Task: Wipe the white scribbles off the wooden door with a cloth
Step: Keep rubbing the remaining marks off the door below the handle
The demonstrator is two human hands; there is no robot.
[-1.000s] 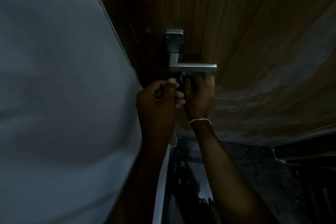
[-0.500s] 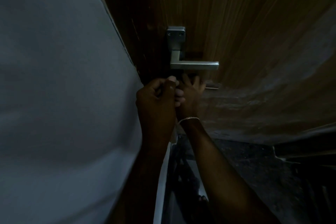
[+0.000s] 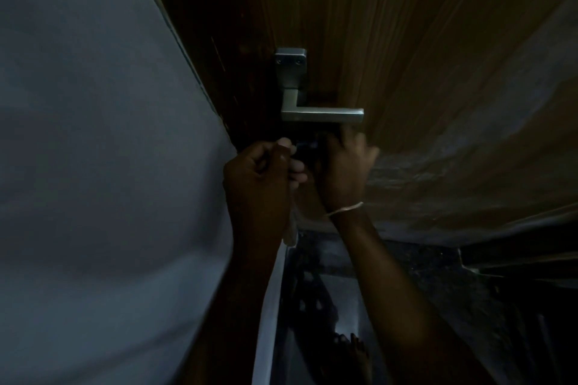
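Your left hand (image 3: 259, 172) is closed in a fist just below the metal door handle (image 3: 322, 114), with the thumb pressed on the bent fingers. I cannot tell if it holds something inside. A pale strip (image 3: 290, 230) shows under this fist, between your two wrists. It may be the cloth, but the picture is too dark to be sure.

Your right hand (image 3: 344, 169) is just beside the left one, under the bar of the handle. Its fingers (image 3: 364, 150) are stretched toward the wooden door (image 3: 406, 40) and look blurred; it grips nothing that I can see. A thin bracelet (image 3: 344, 209) is on this wrist. Between the two hands there is a small dark thing (image 3: 305, 147), which I cannot identify.

The whitish marks (image 3: 469, 166) spread over the lower right part of the door, to the right of your hands. A pale wall (image 3: 93, 134) fills the left side. Your bare foot (image 3: 353, 350) stands on the dark floor (image 3: 453, 291) below.
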